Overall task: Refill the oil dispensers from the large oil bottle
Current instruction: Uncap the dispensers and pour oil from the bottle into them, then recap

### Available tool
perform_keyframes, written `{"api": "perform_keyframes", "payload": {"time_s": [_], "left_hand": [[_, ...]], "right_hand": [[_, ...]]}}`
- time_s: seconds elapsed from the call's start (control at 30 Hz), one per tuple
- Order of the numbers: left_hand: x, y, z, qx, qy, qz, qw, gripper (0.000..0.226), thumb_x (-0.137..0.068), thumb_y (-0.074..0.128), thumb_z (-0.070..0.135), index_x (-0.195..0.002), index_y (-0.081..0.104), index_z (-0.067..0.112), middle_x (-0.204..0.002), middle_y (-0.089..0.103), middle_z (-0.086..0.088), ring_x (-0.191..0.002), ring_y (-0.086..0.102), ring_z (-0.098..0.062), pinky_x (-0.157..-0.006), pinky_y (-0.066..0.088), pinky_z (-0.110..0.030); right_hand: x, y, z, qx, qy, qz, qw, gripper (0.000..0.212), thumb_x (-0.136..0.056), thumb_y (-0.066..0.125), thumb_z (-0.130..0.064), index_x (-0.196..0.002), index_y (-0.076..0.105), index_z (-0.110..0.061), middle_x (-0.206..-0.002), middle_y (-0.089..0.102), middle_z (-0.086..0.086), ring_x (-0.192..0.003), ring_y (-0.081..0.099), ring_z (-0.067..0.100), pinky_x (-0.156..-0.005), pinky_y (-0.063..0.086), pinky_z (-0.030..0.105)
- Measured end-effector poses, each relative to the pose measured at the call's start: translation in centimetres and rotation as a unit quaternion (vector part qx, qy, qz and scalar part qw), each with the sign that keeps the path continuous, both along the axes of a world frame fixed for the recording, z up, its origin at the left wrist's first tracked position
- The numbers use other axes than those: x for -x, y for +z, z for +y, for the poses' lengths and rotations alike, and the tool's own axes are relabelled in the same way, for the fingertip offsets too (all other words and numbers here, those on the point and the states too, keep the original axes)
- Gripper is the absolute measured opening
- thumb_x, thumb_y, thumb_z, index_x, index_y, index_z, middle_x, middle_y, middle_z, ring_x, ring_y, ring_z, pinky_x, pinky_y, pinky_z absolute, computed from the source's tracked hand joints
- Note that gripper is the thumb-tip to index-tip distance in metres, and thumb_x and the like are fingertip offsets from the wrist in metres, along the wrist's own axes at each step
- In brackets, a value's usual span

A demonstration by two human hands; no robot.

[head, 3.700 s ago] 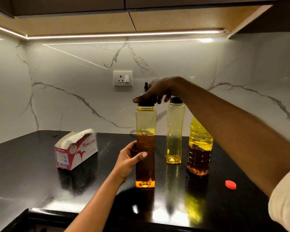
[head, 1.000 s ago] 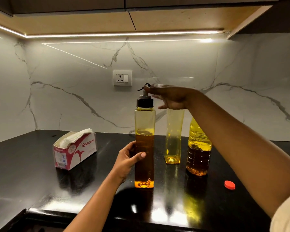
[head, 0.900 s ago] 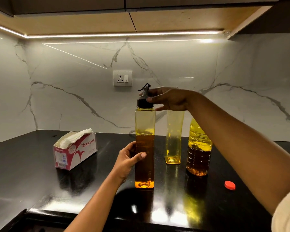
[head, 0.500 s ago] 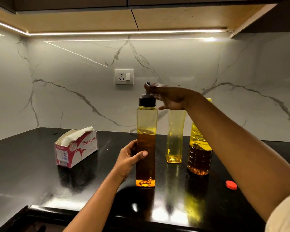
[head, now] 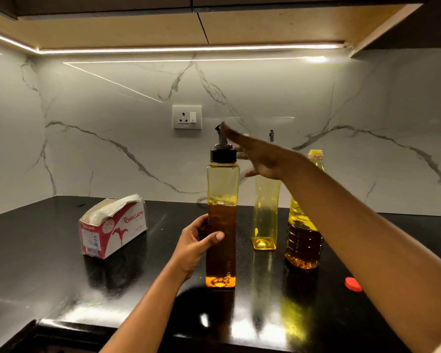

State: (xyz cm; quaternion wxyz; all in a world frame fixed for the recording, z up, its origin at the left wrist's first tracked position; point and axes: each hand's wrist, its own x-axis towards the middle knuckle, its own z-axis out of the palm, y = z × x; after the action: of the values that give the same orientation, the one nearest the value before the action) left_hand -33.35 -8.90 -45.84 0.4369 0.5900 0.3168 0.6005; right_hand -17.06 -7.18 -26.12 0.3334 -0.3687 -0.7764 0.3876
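A tall square yellow dispenser (head: 222,189), about two thirds full of amber oil, stands upright on the black counter (head: 49,271). Its black cap with pour spout (head: 222,149) is on. My left hand (head: 196,244) is wrapped around its lower body. My right hand (head: 259,156) is flat with fingers spread, fingertips at the spout. Behind it stands a second, almost empty yellow dispenser (head: 265,215), its top partly hidden by my hand. To its right is the large oil bottle (head: 303,240), uncapped and about half full. Its red cap (head: 353,284) lies on the counter.
A red and white tissue box (head: 112,228) lies on the counter to the left. The marble backsplash carries a wall socket (head: 187,117). A cabinet with a light strip hangs overhead. The counter's front edge runs along the bottom.
My right hand left the cap's side and now reaches flat to the spout tip, fingers spread. The left hand keeps its hold. The dispenser has not moved.
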Motion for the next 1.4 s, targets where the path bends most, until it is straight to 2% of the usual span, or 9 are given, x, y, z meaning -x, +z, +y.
{"api": "perform_keyframes", "payload": {"time_s": [0.2, 0.4, 0.47, 0.57, 0.8, 0.93, 1.1, 1.23, 1.4], "left_hand": [[0.2, 0.0, 0.1, 0.002, -0.003, 0.000, 1.000, 0.089, -0.047, 0.091, 0.052, -0.121, 0.059, 0.013, -0.112, 0.071, -0.010, -0.106, 0.067, -0.025, -0.083, 0.055, -0.029], [0.1, -0.1, 0.0, 0.000, 0.000, -0.002, 1.000, 0.090, -0.048, 0.091, 0.051, -0.121, 0.059, 0.012, -0.112, 0.071, -0.010, -0.106, 0.067, -0.025, -0.082, 0.055, -0.028], [0.1, 0.0, 0.0, 0.002, 0.001, -0.004, 1.000, 0.089, -0.047, 0.091, 0.051, -0.121, 0.060, 0.012, -0.111, 0.071, -0.009, -0.105, 0.067, -0.025, -0.081, 0.055, -0.028], [0.1, 0.0, 0.1, 0.006, -0.004, -0.006, 1.000, 0.088, -0.047, 0.091, 0.050, -0.120, 0.061, 0.013, -0.111, 0.071, -0.010, -0.105, 0.067, -0.026, -0.081, 0.055, -0.029], [0.1, 0.1, -0.1, 0.003, -0.007, -0.005, 1.000, 0.085, -0.047, 0.092, 0.049, -0.118, 0.062, 0.012, -0.110, 0.071, -0.011, -0.104, 0.068, -0.026, -0.081, 0.056, -0.029], [0.1, 0.1, -0.2, -0.005, 0.006, -0.008, 1.000, 0.086, -0.047, 0.091, 0.050, -0.118, 0.061, 0.012, -0.109, 0.072, -0.010, -0.104, 0.068, -0.026, -0.080, 0.056, -0.028], [0.0, 0.0, -0.2, -0.006, 0.010, -0.003, 1.000, 0.086, -0.048, 0.091, 0.051, -0.118, 0.061, 0.013, -0.110, 0.072, -0.009, -0.105, 0.068, -0.025, -0.082, 0.056, -0.029], [0.3, 0.0, 0.1, 0.009, -0.012, -0.003, 1.000, 0.084, -0.048, 0.092, 0.049, -0.117, 0.063, 0.013, -0.113, 0.070, -0.014, -0.108, 0.065, -0.031, -0.090, 0.055, -0.038], [0.1, 0.1, 0.1, 0.009, -0.015, -0.004, 1.000, 0.087, -0.047, 0.092, 0.050, -0.119, 0.061, 0.012, -0.112, 0.071, -0.012, -0.107, 0.066, -0.030, -0.086, 0.055, -0.034]], "right_hand": [[-1.8, 0.3, 1.8, 0.037, 0.095, 0.059, 0.993, 0.036, -0.084, 0.058, -0.019, -0.121, 0.056, -0.019, -0.122, 0.060, 0.003, -0.122, 0.050, 0.022, -0.107, 0.036, 0.049], [0.4, 0.3, 0.5, -0.123, -0.088, -0.021, 0.988, 0.038, -0.076, 0.071, -0.041, -0.098, 0.049, -0.019, -0.093, 0.056, 0.001, -0.093, 0.052, 0.016, -0.079, 0.045, 0.031], [0.8, 0.5, 0.2, -0.130, -0.120, -0.031, 0.984, 0.069, -0.063, 0.071, -0.058, -0.112, 0.044, -0.018, -0.106, 0.055, 0.006, -0.097, 0.050, 0.017, -0.076, 0.043, 0.030], [-0.3, 1.6, 0.3, -0.021, -0.047, 0.041, 0.998, 0.097, -0.061, 0.068, -0.053, -0.142, 0.027, -0.021, -0.145, 0.038, 0.010, -0.130, 0.039, 0.026, -0.102, 0.036, 0.049], [-0.4, 0.9, 2.1, 0.023, 0.102, 0.009, 0.994, 0.039, -0.086, 0.060, -0.005, -0.123, 0.055, -0.013, -0.126, 0.058, 0.011, -0.122, 0.052, 0.026, -0.106, 0.039, 0.039], [0.4, -0.2, 1.1, -0.062, 0.041, 0.027, 0.997, 0.030, -0.086, 0.064, -0.014, -0.115, 0.058, -0.012, -0.100, 0.063, -0.002, -0.096, 0.058, 0.008, -0.079, 0.045, 0.014], [2.2, -0.8, 0.0, -0.196, -0.075, -0.012, 0.978, 0.043, -0.080, 0.071, -0.039, -0.112, 0.060, -0.011, -0.096, 0.061, -0.002, -0.087, 0.056, 0.008, -0.071, 0.044, 0.015], [1.2, 0.4, 0.7, -0.021, 0.046, 0.001, 0.999, 0.029, -0.088, 0.061, -0.026, -0.113, 0.055, -0.013, -0.118, 0.061, 0.011, -0.107, 0.055, 0.018, -0.100, 0.039, 0.034], [1.5, -0.8, 2.1, 0.018, 0.148, 0.104, 0.983, 0.013, -0.087, 0.057, -0.001, -0.095, 0.060, -0.011, -0.097, 0.068, 0.004, -0.102, 0.060, 0.022, -0.092, 0.050, 0.032]]}}
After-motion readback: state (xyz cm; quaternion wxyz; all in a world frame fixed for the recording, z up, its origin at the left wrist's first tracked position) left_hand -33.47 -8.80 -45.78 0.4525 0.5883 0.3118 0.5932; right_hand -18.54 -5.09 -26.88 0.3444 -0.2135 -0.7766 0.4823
